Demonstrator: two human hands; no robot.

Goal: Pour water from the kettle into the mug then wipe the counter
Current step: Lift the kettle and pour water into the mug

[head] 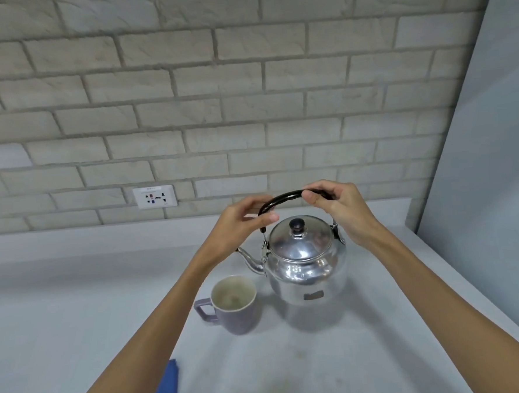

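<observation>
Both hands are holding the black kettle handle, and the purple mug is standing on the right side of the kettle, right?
Not quite. In the head view the purple mug stands left of the kettle, below its spout. Both the left hand and right hand do hold the black handle.

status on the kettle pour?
Both hands, left and right, on kettle handle. Kettle on counter, spout toward mug. No pour yet. Path clear.

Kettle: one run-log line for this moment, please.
kettle on counter | left hand, right hand on handle | mug upright | not pouring
</observation>
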